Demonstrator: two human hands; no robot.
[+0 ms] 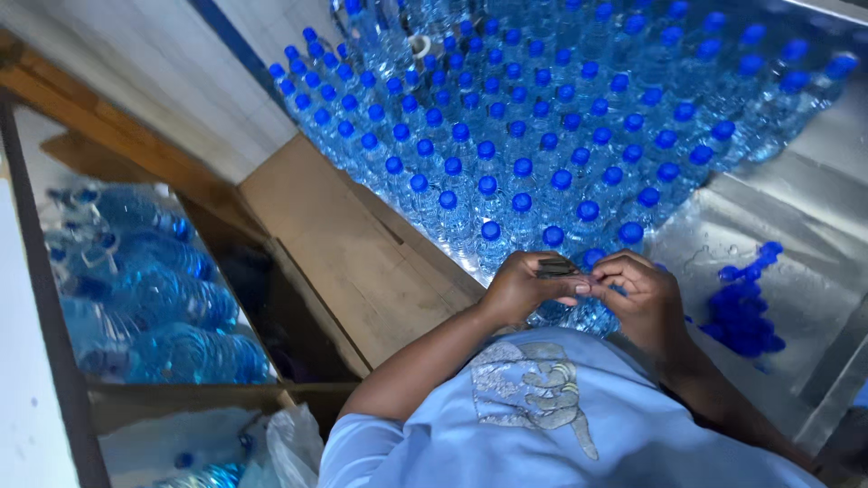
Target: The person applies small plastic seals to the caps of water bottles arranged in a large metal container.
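My left hand [524, 289] is closed around a small dark flat bundle [555, 267], held just above the nearest bottles. My right hand [644, 296] meets it fingertip to fingertip and pinches at the near end of the bundle. What the bundle is made of is too small to tell. Both hands hover over the front edge of a dense crowd of upright clear water bottles with blue caps [523, 167]. The bottles stand on a wet metal table [796, 226]. My light blue shirt fills the bottom of the view.
A pile of loose blue caps [746, 309] lies on the metal to the right of my hands. An open cardboard box [353, 244] sits to the left. Further left, filled bottles [149, 294] lie heaped on their sides. A white plastic bag [294, 443] is at the bottom left.
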